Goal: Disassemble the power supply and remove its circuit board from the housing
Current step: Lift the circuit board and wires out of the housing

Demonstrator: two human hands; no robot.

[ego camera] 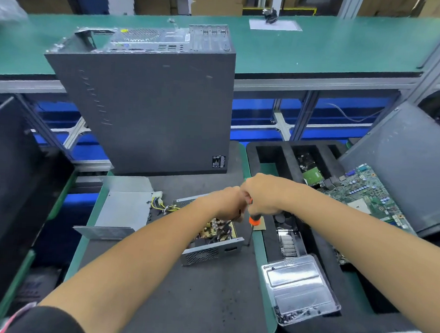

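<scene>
The opened power supply housing sits on the dark mat, its meshed front wall toward me. Inside it shows the yellow-brown circuit board with dark parts and wires. My left hand reaches into the housing with curled fingers at the black wires; the grip itself is partly hidden. My right hand grips an orange-and-black screwdriver, its shaft pointing down just right of the housing. The removed metal cover lies to the left, with a yellow and black cable bundle beside it.
A grey computer case stands upright behind the mat. At right, a black foam tray holds a heatsink, a hard drive and a motherboard. A clear plastic box with screws lies at the front right. Panels lean at both sides.
</scene>
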